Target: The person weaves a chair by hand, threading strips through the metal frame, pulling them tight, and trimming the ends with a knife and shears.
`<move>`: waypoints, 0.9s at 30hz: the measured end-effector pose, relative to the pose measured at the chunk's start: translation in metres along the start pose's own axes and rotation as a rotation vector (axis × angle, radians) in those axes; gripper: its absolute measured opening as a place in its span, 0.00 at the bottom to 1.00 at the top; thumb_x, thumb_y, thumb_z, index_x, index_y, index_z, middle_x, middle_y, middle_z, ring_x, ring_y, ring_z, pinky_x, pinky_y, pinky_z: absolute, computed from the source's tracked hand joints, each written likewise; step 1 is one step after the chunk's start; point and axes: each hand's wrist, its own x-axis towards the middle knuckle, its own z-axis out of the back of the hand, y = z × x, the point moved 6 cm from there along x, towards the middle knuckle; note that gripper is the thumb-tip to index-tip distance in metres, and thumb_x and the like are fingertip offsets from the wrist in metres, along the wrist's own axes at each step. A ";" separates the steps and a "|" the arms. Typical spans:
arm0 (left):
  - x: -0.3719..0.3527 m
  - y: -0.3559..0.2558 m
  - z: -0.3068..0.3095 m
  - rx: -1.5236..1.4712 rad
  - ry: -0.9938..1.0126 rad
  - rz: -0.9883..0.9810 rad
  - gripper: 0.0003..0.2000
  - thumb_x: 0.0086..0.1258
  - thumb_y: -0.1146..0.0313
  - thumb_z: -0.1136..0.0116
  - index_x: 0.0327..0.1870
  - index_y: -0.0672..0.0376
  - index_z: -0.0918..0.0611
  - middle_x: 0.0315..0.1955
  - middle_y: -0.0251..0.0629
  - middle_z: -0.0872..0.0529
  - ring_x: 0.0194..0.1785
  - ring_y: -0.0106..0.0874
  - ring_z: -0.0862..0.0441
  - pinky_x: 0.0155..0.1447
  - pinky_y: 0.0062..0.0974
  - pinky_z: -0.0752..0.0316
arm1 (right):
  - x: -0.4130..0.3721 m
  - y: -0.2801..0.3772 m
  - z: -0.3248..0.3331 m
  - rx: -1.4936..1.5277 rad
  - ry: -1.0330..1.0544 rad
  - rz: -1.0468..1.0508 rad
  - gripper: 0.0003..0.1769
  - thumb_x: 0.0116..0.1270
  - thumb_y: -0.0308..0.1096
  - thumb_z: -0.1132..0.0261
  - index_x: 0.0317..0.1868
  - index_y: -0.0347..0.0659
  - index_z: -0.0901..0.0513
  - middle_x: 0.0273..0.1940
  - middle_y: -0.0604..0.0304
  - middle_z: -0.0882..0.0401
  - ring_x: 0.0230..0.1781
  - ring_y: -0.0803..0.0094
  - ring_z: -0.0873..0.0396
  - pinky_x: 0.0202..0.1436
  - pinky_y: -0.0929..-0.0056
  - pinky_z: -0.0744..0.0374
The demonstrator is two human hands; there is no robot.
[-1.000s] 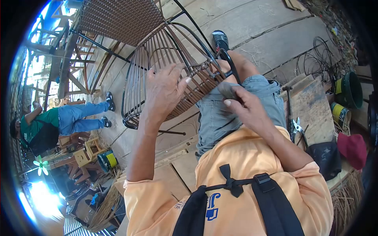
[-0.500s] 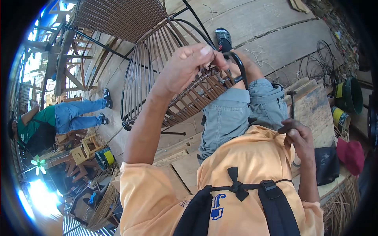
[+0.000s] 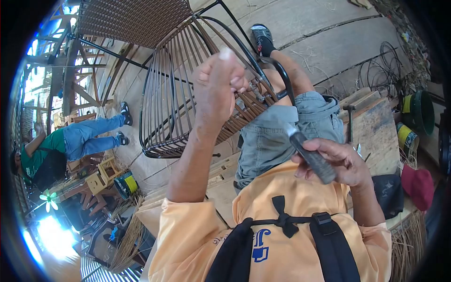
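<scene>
My left hand (image 3: pixel 218 87) is raised over the near edge of the woven chair (image 3: pixel 164 96), fingers curled in and thumb uppermost; whatever it may hold is hidden. Below it, brown strips wrap the dark frame beside a curved black armrest piece (image 3: pixel 283 75). My right hand (image 3: pixel 336 162) is closed around the dark handle of a knife-like tool (image 3: pixel 312 157), whose pale, blurred blade points up and left over my shorts. A hammer (image 3: pixel 349 122) lies on the wooden bench (image 3: pixel 376 134), just beyond my right hand.
Another person (image 3: pixel 51 150) in a green shirt is at the far left, near small wooden pieces and a bucket (image 3: pixel 126 184). At right are green buckets (image 3: pixel 421 113), a black bag (image 3: pixel 388 196), a red cap (image 3: pixel 417 187) and coiled wire (image 3: pixel 387 66) on the floor.
My right hand has come up and left from beside the hammer and now holds the tool. My left hand has shifted slightly down and turned, its thumb pointing up.
</scene>
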 end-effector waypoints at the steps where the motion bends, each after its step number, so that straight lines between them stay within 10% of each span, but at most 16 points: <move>1: 0.001 0.003 0.005 -0.103 -0.069 -0.008 0.19 0.73 0.56 0.49 0.22 0.56 0.31 0.17 0.27 0.34 0.20 0.17 0.38 0.27 0.20 0.37 | 0.004 0.001 -0.004 -0.008 -0.019 0.005 0.29 0.61 0.22 0.41 0.64 0.30 0.35 0.47 0.44 0.20 0.44 0.60 0.18 0.48 0.70 0.21; 8: 0.005 0.001 0.010 -0.020 -0.145 0.021 0.18 0.73 0.58 0.50 0.21 0.56 0.32 0.15 0.27 0.35 0.17 0.17 0.41 0.25 0.21 0.38 | 0.035 -0.011 0.014 -0.205 -0.313 -0.100 0.07 0.64 0.26 0.39 0.39 0.39 0.30 0.30 0.69 0.29 0.25 0.86 0.31 0.27 0.87 0.34; 16: 0.009 0.000 0.007 0.025 -0.027 0.074 0.16 0.72 0.60 0.49 0.23 0.57 0.31 0.15 0.27 0.34 0.17 0.17 0.41 0.25 0.20 0.37 | 0.042 -0.018 -0.007 -0.286 -0.514 -0.085 0.24 0.63 0.31 0.34 0.57 0.34 0.30 0.31 0.70 0.31 0.27 0.88 0.34 0.27 0.87 0.36; 27: 0.001 0.001 0.016 -0.136 -0.179 -0.085 0.17 0.72 0.62 0.53 0.19 0.54 0.35 0.13 0.28 0.38 0.16 0.19 0.45 0.24 0.26 0.39 | 0.058 -0.025 -0.030 -0.129 -0.564 -0.208 0.17 0.68 0.34 0.40 0.53 0.35 0.32 0.21 0.68 0.37 0.11 0.83 0.39 0.13 0.81 0.34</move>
